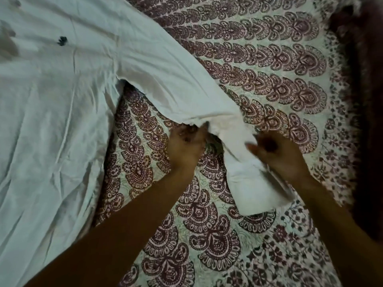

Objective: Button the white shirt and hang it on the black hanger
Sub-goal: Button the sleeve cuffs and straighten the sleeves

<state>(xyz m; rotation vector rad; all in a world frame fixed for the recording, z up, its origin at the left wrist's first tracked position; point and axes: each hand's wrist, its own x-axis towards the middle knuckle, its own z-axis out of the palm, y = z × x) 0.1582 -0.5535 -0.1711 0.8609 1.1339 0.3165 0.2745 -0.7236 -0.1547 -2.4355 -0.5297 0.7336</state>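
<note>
- Head view: the shirt (51, 121) lies spread flat on a patterned bedspread (269, 69) and fills the left of the picture. Its body is creased, with a small black mark near the top.
- One sleeve (165, 79) runs from the body down to the right. It bunches where the hands meet it, then bends toward the person and ends in a folded cuff (248, 191).
- The left hand (186, 146) has its fingers curled together, pinching the sleeve's lower edge at the bunched part.
- The right hand (275, 154) is at the far side of the same sleeve, just above the cuff, and touches the cloth. It is blurred, so I cannot tell whether it grips or only presses.
- The step in hand looks like work on the sleeve, either straightening it or reaching for the cuff button. No button or buttonhole can be made out here.
- The next move likely calls for laying the cuff flat and bringing its two edges together, so that a button can be found and pushed through.
- The hanger is not in view, so hanging is some way off.
- A dark cloth (362, 100) lies along the right edge.
</note>
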